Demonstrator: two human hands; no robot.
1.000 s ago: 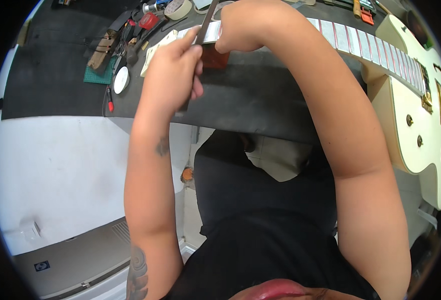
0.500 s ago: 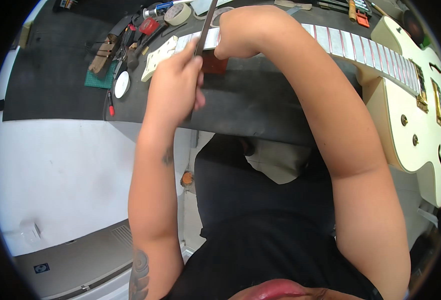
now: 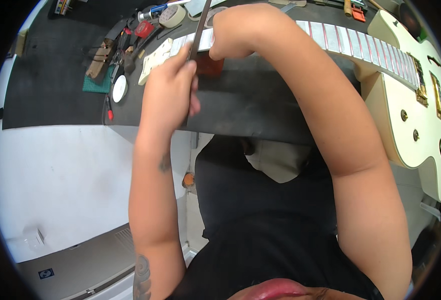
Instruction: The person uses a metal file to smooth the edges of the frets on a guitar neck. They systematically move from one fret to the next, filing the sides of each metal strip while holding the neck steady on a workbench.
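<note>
A cream electric guitar (image 3: 405,145) lies on its back, its body at the right and its neck running leftward across the bench. Silvery tape with thin reddish fret lines covers the fingerboard (image 3: 348,42). My left hand (image 3: 168,95) is closed around a long, narrow dark file (image 3: 199,35), which crosses the neck near the cream headstock (image 3: 154,61). Just right of the file, my right hand (image 3: 240,32) curls over the neck, thumb side toward me; its fingertips are hidden. Beneath the neck, a reddish-brown block (image 3: 211,66) shows partly.
Tape rolls (image 3: 172,16), a red tape roll (image 3: 144,29) and assorted hand tools crowd the back left. A white dish (image 3: 120,89), a red-tipped marker (image 3: 110,109) and a green mat (image 3: 98,85) lie left of the headstock. The dark bench's front edge (image 3: 260,135) runs before me.
My left hand and the file have shifted slightly toward me. My right hand keeps its place on the neck. The whole view has also drifted a little.
</note>
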